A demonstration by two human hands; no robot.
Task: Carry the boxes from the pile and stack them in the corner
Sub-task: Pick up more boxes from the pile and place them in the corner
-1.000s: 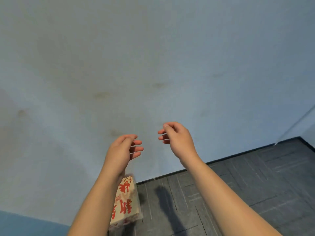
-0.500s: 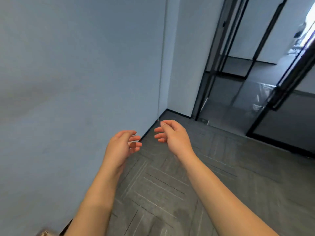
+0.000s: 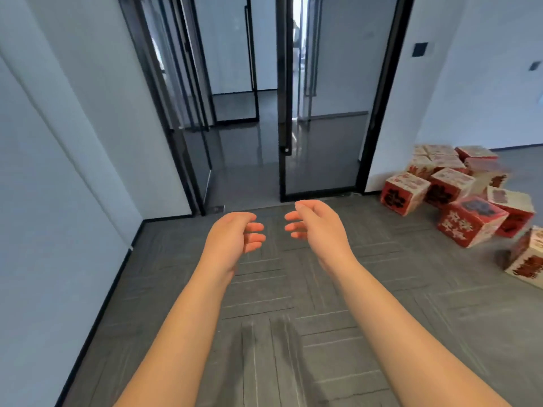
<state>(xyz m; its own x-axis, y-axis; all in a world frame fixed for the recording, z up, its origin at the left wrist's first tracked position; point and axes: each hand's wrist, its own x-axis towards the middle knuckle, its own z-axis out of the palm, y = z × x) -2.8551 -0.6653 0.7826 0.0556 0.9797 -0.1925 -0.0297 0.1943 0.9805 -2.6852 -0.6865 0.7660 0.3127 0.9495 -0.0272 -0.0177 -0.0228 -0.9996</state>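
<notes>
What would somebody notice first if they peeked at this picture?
The left hand and right hand reach out empty in the middle, fingers loosely curled. On the right, a jumbled pile of red-and-cream boxes sits on the grey floor by a white wall. Dark-framed glass doors stand straight ahead.

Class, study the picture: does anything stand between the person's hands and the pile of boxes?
Nothing visible does. Only grey floor lies between the left hand and right hand, both holding nothing, and the pile of boxes by the wall to the right.
</notes>
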